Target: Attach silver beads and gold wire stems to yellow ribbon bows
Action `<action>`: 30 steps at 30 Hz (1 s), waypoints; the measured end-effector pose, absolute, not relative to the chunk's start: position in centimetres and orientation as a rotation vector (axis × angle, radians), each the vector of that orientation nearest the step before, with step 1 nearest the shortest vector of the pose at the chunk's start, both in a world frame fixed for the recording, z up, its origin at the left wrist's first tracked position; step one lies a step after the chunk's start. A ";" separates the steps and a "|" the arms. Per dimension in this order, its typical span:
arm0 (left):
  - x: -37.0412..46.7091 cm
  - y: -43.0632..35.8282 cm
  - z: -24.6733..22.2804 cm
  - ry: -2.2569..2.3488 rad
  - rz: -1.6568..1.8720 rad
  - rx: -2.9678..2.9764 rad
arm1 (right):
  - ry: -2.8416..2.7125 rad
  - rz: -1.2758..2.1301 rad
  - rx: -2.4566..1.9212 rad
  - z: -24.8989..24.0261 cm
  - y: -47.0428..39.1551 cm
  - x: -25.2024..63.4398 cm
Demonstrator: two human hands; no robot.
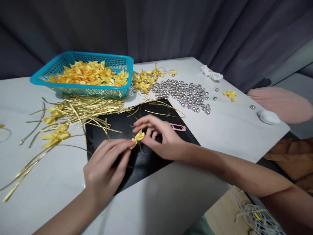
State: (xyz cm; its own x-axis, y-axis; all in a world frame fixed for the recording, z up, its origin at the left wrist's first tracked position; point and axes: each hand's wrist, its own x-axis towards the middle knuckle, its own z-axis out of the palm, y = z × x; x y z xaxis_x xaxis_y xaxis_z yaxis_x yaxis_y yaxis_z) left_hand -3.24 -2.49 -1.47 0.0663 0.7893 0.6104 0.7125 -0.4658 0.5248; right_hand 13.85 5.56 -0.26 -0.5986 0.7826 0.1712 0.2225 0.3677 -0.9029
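A small yellow ribbon bow (139, 135) is held above the black mat (144, 166). My left hand (107, 160) pinches its near left side between thumb and fingers. Just right of the bow is my right hand (162, 137), its thumb tip close to or touching the ribbon. Its index finger arches over the bow, apart from the thumb, and the other fingers are curled. Beyond my hands lie gold twist ties (95, 107). Two yellow bows, a farther one (56, 111) and a nearer one (57, 135), lie to the left of the mat.
A blue basket (97, 87) of yellow ribbon pieces stands at the back left. Silver heart-shaped beads (186, 93) spread behind the mat, beside piled yellow bows (144, 80). A pink-framed tool (178, 127), crumpled white tissue (211, 73) and a white mouse (268, 117) lie farther right.
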 end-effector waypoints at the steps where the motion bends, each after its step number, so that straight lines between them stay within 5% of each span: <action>1: -3.2 -2.5 -1.5 1.582 1.367 2.232 | -2.013 1.187 -0.877 0.1 5.9 14.0; 12: -3.4 -2.5 -1.5 1.525 1.332 2.286 | -2.117 1.100 -0.574 -0.1 7.0 14.1; 21: -3.6 -2.4 -1.8 1.454 1.171 2.469 | -2.174 0.718 -0.477 -0.4 6.7 13.9; 30: -3.9 -2.5 -2.6 1.365 1.091 2.673 | -2.225 0.940 -0.568 0.5 5.8 14.0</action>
